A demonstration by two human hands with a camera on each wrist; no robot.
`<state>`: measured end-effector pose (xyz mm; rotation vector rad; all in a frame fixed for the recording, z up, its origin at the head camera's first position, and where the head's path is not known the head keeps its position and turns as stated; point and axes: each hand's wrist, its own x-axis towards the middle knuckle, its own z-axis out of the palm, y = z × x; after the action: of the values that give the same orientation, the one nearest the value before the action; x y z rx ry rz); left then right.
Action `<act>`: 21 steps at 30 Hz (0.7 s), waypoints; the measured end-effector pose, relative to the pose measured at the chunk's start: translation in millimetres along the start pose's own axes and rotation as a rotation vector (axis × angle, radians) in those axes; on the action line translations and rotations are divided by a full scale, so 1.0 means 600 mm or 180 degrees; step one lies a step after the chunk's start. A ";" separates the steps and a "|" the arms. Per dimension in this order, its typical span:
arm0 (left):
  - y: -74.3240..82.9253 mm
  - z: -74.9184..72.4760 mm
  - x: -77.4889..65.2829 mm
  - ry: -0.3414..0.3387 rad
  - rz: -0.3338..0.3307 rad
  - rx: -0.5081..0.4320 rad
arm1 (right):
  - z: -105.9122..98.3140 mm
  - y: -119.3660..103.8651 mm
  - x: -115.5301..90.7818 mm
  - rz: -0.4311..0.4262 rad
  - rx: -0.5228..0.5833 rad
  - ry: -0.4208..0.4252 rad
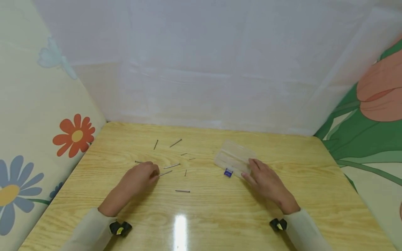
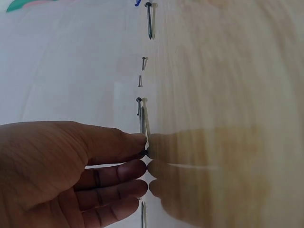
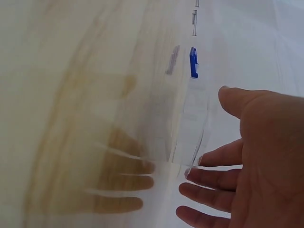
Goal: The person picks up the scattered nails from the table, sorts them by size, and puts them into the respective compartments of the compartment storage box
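Observation:
My left hand [image 1: 138, 179] pinches the head end of a nail [image 1: 165, 173] between thumb and fingertips, low over the wooden table. The nail's tip points away to the right; in the left wrist view its head shows at the thumb tip. Just beyond it lies another long nail [image 1: 171, 166]. On the right stands a clear plastic box [image 1: 233, 152] with a blue latch [image 1: 228, 172] at its front. My right hand [image 1: 267, 181] is at the box's right end, fingers loosely extended. Its fingertips [image 3: 205, 161] meet the box corner in the right wrist view.
Several other nails lie scattered: one long nail [image 1: 183, 191] at the front, another [image 1: 176, 143] farther back, and small ones [image 1: 185, 173] between. A white cloth wall [image 1: 201, 87] closes off the table's back. Flower-patterned cloths [image 1: 31, 139] hang on both sides.

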<state>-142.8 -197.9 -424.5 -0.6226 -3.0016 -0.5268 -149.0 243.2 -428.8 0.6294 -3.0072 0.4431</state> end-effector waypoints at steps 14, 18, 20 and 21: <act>0.006 0.001 0.007 0.0027 0.0072 0.0269 | 0.003 0.003 0.003 -0.0069 0.0002 0.0104; 0.003 0.002 0.008 0.0051 0.0259 0.0315 | 0.004 0.002 0.004 -0.0073 -0.0018 0.0105; 0.001 0.002 0.009 0.0057 0.0337 0.0346 | 0.005 0.002 0.004 -0.0055 -0.0003 0.0087; 0.001 0.002 0.009 0.0053 0.0364 0.0363 | 0.005 0.002 0.004 -0.0047 0.0007 0.0077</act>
<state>-147.7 -195.0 -425.1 -0.7707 -2.9327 -0.3503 -151.8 242.2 -431.5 0.6411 -2.9778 0.4501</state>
